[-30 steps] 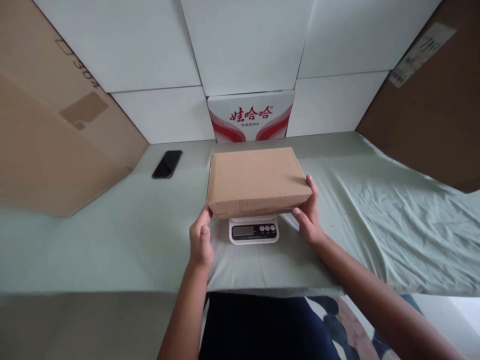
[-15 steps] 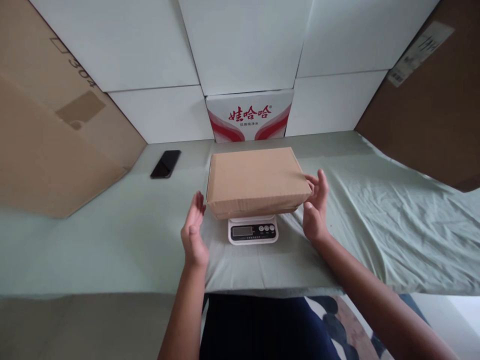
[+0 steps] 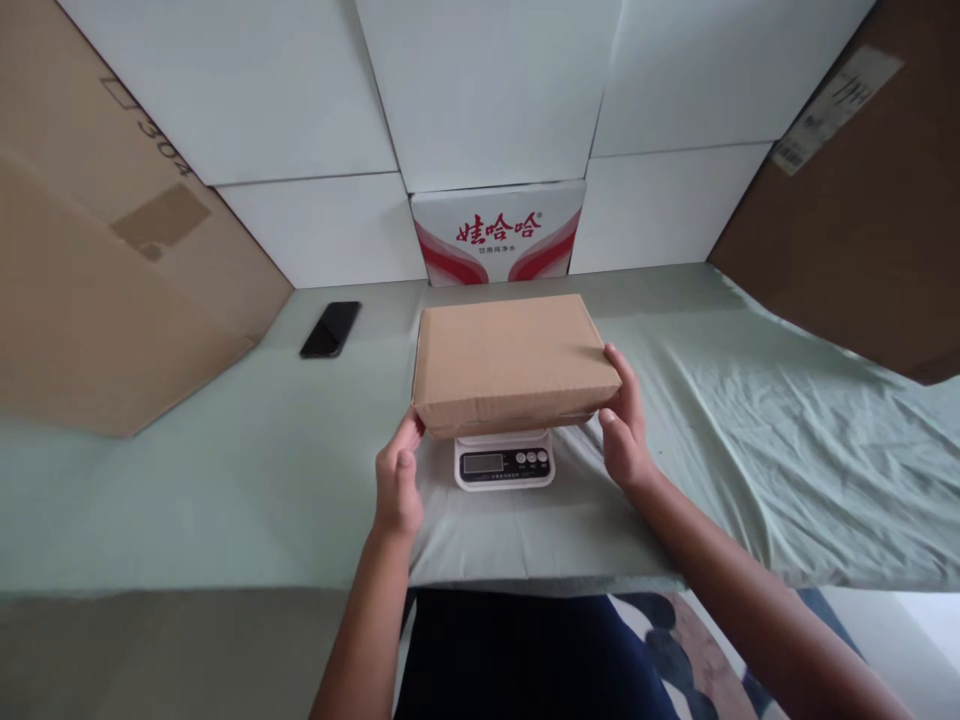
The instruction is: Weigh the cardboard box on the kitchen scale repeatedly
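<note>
- A flat brown cardboard box (image 3: 514, 358), closed and rectangular, sits on top of a small white digital kitchen scale (image 3: 504, 463) near the middle of the table, a little toward its front edge.
- The box overhangs the scale on all sides; only the scale's front strip shows, with a grey display and three round buttons. The reading on the display is too small to make out.
- The left hand (image 3: 397, 480) is closed on the box's near-left corner, fingers tucked against the side and the thumb pointing up along the corner.
- The right hand (image 3: 622, 430) grips the box's near-right corner, fingers wrapped up the right side and the thumb against the front face.
- Whether the box rests with its full weight on the scale or is partly carried by the hands cannot be told.
- The table is covered by a pale green cloth (image 3: 225, 480), wrinkled toward the right edge.
- A black smartphone (image 3: 331, 328) lies flat near the back-left part of the table, well apart from the box.
- At the back edge stands a white carton with red Chinese lettering (image 3: 498, 232), just behind the box, among plain white panels (image 3: 480, 90).
- A large tan cardboard sheet (image 3: 97, 260) leans at the left edge and a darker brown cardboard sheet (image 3: 862, 220) with a white label at the right edge.
</note>
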{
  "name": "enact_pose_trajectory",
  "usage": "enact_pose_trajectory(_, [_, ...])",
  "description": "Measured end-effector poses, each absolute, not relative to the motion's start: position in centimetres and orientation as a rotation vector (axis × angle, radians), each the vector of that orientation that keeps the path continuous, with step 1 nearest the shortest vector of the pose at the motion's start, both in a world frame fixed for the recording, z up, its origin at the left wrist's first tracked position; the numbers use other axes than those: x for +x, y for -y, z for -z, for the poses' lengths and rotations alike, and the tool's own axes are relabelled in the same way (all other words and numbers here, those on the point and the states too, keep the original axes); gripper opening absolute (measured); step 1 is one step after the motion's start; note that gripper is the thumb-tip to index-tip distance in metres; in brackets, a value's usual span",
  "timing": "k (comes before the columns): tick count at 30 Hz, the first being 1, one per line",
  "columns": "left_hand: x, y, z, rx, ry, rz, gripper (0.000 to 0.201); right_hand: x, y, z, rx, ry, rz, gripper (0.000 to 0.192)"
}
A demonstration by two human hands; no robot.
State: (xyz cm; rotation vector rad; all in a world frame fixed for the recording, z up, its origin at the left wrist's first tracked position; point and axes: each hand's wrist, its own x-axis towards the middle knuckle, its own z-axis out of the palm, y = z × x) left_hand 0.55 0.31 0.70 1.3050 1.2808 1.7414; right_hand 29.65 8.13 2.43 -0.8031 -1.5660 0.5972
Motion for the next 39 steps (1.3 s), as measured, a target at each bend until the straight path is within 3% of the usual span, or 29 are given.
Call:
enact_pose_trajectory(5, [0.5, -2.3, -2.8, 1.292, -1.22, -1.855, 0.077, 29.5, -9.6, -3.9, -0.76, 1.531, -0.65, 0.072])
enact_pose_trajectory(10, [0.1, -9.8, -5.6, 1.317, -1.202, -1.92, 0.072, 28.0, -15.0, -5.9, -0.697, 1.542, -0.606, 0.077])
enact_pose_trajectory(15, [0.2, -14.7, -3.1, 1.285, -1.294, -1.801, 0.076, 26.6, -19.1, -3.4, -0.784, 1.469, -0.654, 0.082])
enact_pose_trajectory(22, [0.0, -14.9, -0.4, 1.19, -1.366, -1.743, 0.069, 26.5, -19.5, -1.0, -0.853, 1.48, -0.769, 0.085])
enact_pose_trajectory(34, [-2.0, -15.1, -1.8, 0.935, -1.34, -1.854, 0.084, 28.0, -20.5, 0.3, -0.884, 1.324, -0.852, 0.09])
enact_pose_trajectory(39, [-2.9, -15.1, -2.1, 0.892, -1.356, -1.893, 0.087, 28.5, -21.0, 0.9, -0.903, 1.294, -0.827, 0.083])
